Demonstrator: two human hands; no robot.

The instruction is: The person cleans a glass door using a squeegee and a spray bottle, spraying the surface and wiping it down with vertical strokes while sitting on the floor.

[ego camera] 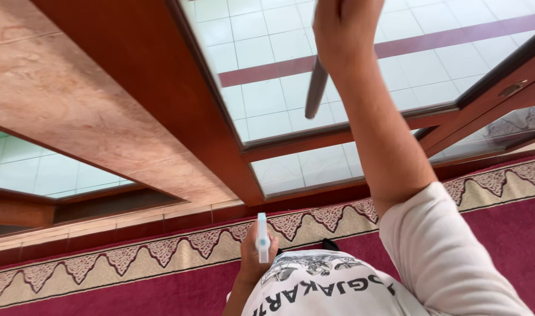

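Gripping a dark tool handle (316,88) at top centre, right hand (343,29) closed | left hand (256,257) clasping spray bottle (262,237), bottom centre | glass pane (267,88) behind.

Right hand (345,26) fingertips beyond top edge.

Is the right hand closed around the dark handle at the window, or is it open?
Closed: the right hand wraps around the dark handle, whose lower end sticks out below it, in front of the window glass.

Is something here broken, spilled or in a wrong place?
Nothing stands out. The right hand holds a dark handle against the glass pane; the left hand holds a spray bottle. No cracks or spills show.
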